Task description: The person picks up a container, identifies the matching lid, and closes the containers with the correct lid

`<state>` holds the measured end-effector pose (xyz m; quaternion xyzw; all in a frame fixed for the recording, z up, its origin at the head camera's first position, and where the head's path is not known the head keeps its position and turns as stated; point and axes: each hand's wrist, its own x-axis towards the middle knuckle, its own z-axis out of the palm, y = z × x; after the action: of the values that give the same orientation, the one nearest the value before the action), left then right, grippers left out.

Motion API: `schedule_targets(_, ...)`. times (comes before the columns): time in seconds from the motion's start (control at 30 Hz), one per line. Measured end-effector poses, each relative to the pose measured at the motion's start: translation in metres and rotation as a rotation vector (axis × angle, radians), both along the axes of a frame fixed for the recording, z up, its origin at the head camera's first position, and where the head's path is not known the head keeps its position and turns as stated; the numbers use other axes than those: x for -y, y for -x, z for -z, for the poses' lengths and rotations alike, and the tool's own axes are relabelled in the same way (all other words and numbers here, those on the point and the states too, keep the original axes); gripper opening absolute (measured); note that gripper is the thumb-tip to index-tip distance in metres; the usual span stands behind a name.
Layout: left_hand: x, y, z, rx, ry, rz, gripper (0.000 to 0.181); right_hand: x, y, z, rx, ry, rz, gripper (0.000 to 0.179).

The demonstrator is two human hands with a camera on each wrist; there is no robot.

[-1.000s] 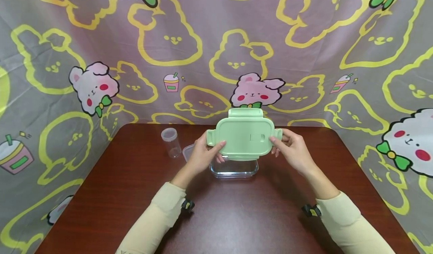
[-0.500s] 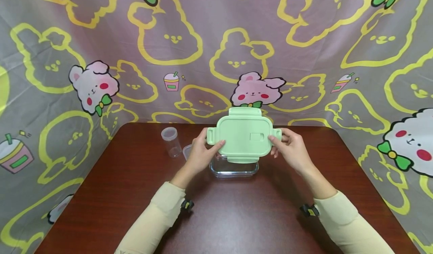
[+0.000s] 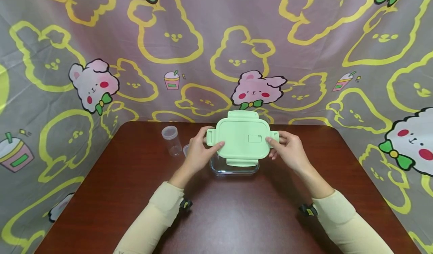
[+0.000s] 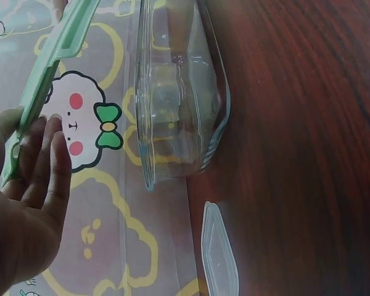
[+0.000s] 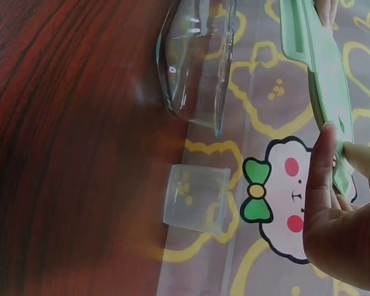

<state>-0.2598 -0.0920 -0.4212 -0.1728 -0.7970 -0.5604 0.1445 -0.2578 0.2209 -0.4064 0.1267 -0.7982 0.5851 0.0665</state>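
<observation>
A light green lid with side flaps is held up by both hands above a clear glass food container on the table. My left hand pinches the lid's left end, thumb on top and fingers beneath. At the other end, my right hand pinches it near the flap, thumb on its face. In the left wrist view a gap shows between the lid and the glass container. From the right wrist the container appears open-topped, and the lid hangs clear of its rim.
A clear jar with a whitish cap stands at the back left. Beside the left hand lies a flat translucent plastic piece. A small translucent tub shows in the right wrist view. A patterned cloth surrounds the dark wooden table.
The lid has dropped slightly and tipped so its top face shows more fully to the head camera. Both hands keep hold of it, the right one moving slightly left.
</observation>
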Motion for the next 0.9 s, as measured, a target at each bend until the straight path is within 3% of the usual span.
schedule_targets(0.4,0.002,-0.001,0.002,0.068,-0.086,0.112,0.050,0.005,0.002,0.000,0.003,0.003,0.007,0.038)
schedule_targets(0.67,0.002,-0.005,-0.007,0.105,-0.066,0.104,0.052,0.010,0.004,0.005,-0.011,0.072,-0.035,0.043)
schedule_targets(0.9,0.006,-0.004,-0.007,0.155,-0.046,0.130,0.056,0.011,0.003,0.006,-0.048,0.037,-0.052,0.037)
